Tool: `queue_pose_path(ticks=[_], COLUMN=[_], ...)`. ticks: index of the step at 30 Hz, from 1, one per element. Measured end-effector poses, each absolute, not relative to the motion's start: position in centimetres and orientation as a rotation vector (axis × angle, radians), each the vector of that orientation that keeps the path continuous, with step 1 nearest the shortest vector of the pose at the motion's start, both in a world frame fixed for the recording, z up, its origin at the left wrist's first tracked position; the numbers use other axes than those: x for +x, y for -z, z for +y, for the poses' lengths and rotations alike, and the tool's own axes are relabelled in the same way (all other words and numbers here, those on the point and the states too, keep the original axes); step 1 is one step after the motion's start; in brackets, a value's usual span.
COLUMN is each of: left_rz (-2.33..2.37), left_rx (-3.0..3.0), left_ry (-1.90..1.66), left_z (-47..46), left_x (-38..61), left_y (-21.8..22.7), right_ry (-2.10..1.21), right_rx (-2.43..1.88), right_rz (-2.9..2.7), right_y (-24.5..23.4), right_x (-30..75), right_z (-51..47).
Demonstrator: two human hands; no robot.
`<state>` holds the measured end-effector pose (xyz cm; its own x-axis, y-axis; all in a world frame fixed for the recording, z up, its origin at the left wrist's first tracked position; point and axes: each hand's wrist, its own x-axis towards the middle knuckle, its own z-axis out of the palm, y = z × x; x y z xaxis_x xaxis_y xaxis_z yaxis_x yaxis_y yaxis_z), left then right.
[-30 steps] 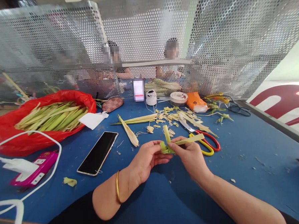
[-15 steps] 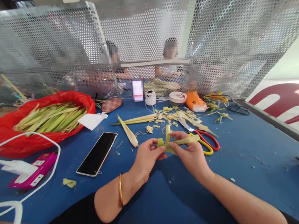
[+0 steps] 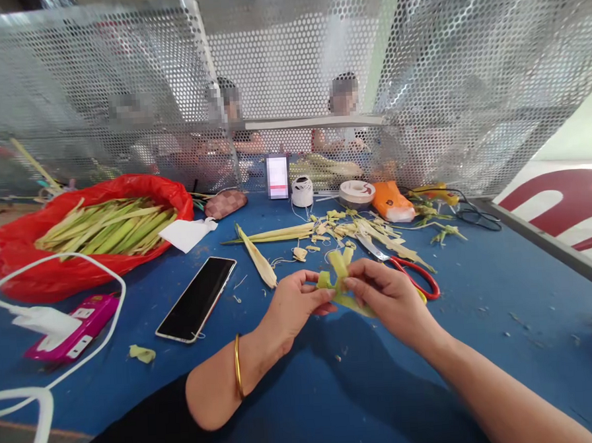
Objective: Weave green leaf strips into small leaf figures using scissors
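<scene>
Between my two hands, above the blue table, is a folded strip of pale green leaf (image 3: 339, 265). My left hand (image 3: 300, 297) pinches its curled left end between thumb and fingers. My right hand (image 3: 383, 286) grips the leaf on the other side, with thumb and fingers closed on it; a loose end slants down below the fingers. Scissors (image 3: 414, 275) with red and yellow handles lie just behind my right hand, partly hidden by it. Leaf scraps (image 3: 336, 226) and a longer pale leaf (image 3: 257, 258) lie beyond my hands.
A red plastic bag (image 3: 21, 275) of long leaves stands at left, near a pink power strip (image 3: 86, 325) with a white cable. A phone (image 3: 198, 299) lies left of my hands. String (image 3: 302, 192), tape (image 3: 357, 193) and an orange packet (image 3: 393, 203) line the perforated metal screen (image 3: 287, 56); people sit behind it.
My right hand has shifted its hold on the leaf strip. The end that stuck out to the right over the hand now slants down below it, and the upright part leans.
</scene>
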<state>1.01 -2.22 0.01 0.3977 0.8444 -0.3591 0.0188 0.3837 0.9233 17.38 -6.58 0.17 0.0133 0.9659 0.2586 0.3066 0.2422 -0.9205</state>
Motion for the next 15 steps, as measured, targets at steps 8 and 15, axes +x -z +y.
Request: queue_pose_path(ticks=[8, 15], left_rz=[1.023, 1.025], left_rx=[1.022, 1.019], left_ry=[-0.676, -0.688], left_z=[-2.22, -2.16], left_x=[1.04, 1.08], left_y=[-0.21, -0.28], right_ry=[-0.79, -0.844], right_rx=[-1.339, -1.4], right_rz=[-1.471, -1.525], right_y=[-0.7, -0.58], right_x=[17.21, 17.66], right_z=[-6.8, -6.58])
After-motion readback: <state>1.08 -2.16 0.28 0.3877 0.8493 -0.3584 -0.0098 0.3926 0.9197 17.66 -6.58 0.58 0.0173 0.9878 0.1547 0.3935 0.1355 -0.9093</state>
